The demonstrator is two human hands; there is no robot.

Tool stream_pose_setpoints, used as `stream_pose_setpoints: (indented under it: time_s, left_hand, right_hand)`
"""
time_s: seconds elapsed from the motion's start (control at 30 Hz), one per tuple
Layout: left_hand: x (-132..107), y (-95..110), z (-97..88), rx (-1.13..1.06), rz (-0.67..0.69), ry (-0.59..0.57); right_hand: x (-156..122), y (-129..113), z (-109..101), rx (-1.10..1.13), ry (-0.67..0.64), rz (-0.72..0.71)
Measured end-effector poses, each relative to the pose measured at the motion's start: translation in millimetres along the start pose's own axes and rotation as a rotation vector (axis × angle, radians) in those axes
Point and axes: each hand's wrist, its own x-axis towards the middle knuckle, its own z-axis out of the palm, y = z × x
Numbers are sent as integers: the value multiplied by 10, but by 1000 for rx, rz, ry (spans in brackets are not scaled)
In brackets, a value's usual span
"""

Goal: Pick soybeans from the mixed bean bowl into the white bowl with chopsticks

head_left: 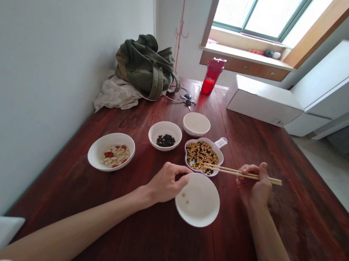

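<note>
My right hand [257, 183] is closed around a pair of wooden chopsticks [231, 171]. Their tips reach into a purple-rimmed dish with a handle [221, 142], which holds yellow beans mixed with black ones [202, 153]. Closed at the left rim of a white bowl [200, 202], my left hand [170, 183] grips that bowl between thumb and fingers. A couple of yellow beans [185, 198] lie inside it. Further left, one white bowl [166, 128] contains black beans [166, 140], and another [96, 150] contains pale and reddish pieces [116, 156]. Behind the dish stands a white bowl [196, 124] with nothing visible in it.
At the back of the red-brown table [141, 241] are a green bag [145, 64], a crumpled cloth [118, 91], keys [188, 101], a red shaker bottle [213, 75] and a white box [264, 100]. A wall [55, 60] borders the left side.
</note>
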Motion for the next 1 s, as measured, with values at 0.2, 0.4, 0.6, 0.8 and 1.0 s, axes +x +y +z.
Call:
stream_pose_setpoints:
  time_s: [0.2, 0.4, 0.6, 0.8, 1.0]
  left_hand:
    - [-1, -1, -5, 6, -5, -16]
    - [1, -16, -3, 10, 2, -14]
    - [2, -16, 5, 4, -6, -6]
    - [-1, -11, 4, -3, -5, -7]
    - [3, -5, 5, 6, 5, 3]
  right_hand:
    - [-54, -95, 41, -29, -206, 96]
    - [-33, -56, 32, -28, -150, 57]
    - [-17, -2, 48, -95, 0, -51]
    - [-16, 70, 14, -187, 0, -38]
    - [-20, 80, 28, -197, -16, -61]
